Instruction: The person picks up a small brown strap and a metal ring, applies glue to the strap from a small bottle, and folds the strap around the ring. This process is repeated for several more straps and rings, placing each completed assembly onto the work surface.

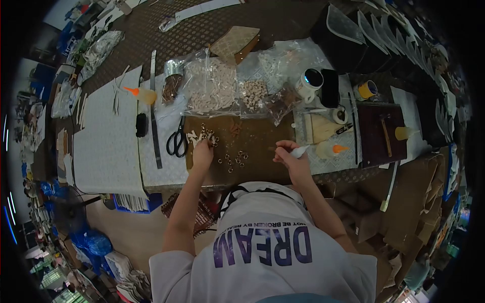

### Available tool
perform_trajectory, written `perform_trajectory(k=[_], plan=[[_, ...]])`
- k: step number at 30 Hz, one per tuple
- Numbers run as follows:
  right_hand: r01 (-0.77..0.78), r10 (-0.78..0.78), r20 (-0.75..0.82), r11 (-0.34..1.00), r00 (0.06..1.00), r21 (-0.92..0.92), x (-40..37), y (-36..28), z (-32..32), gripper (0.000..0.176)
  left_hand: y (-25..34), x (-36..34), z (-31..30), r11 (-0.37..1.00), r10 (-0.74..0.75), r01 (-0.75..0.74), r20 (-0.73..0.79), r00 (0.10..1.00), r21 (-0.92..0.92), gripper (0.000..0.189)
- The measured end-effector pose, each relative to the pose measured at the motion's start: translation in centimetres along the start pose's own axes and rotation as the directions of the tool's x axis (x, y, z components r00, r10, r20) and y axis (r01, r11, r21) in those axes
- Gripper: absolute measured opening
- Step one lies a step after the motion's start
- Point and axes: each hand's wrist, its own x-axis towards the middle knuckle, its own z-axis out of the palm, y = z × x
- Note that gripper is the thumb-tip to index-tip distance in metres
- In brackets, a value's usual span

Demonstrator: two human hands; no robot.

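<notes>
My left hand (203, 153) reaches into a small pile of metal rings (208, 134) and short pale strips (193, 137) on a brown board (268, 132). Its fingers are drawn together at the pile's near edge; whatever they pinch is too small to make out. Loose gold-coloured rings (233, 160) lie just right of that hand, and a few small tan strips (235, 129) rest farther back. Over the board's right side, my right hand (289, 157) is closed around a small white tube (299, 151). Black-handled scissors (177, 142) lie left of the board.
Behind the board are plastic bags (211, 83) of small pale pieces. A mug (309, 83), a phone (329, 88) and a tape roll (340, 115) stand at the right. Orange-tipped bottles (327, 149) (144, 95), a metal ruler (154, 111) and a hammer (386, 134) lie around.
</notes>
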Motion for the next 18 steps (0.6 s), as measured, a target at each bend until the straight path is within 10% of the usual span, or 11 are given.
perform_trajectory(k=[11,14,16,18], plan=[[0.065,-0.053,0.173,0.996,0.984,-0.064,-3.4,-3.0,-7.4,0.018,3.8,-1.6,1.1,0.964,-0.169,0.124,-0.181,0.969,-0.237,0.016],[0.081,-0.067,0.199,0.995,0.978,-0.062,-4.0,-3.8,-7.8,0.016,12.6,-5.4,-1.3,0.432,-0.193,0.226,0.156,0.969,-0.873,0.017],[0.092,-0.081,0.222,0.995,0.972,-0.037,-3.7,-3.4,-7.6,0.016,17.3,-8.1,-1.5,0.038,-0.156,0.296,0.287,0.945,-0.954,0.018],[0.115,-0.099,0.248,0.992,0.964,-0.051,-3.4,-2.6,-7.3,0.017,21.8,-10.8,-2.8,-0.003,-0.052,0.317,0.317,0.947,-0.948,0.02]])
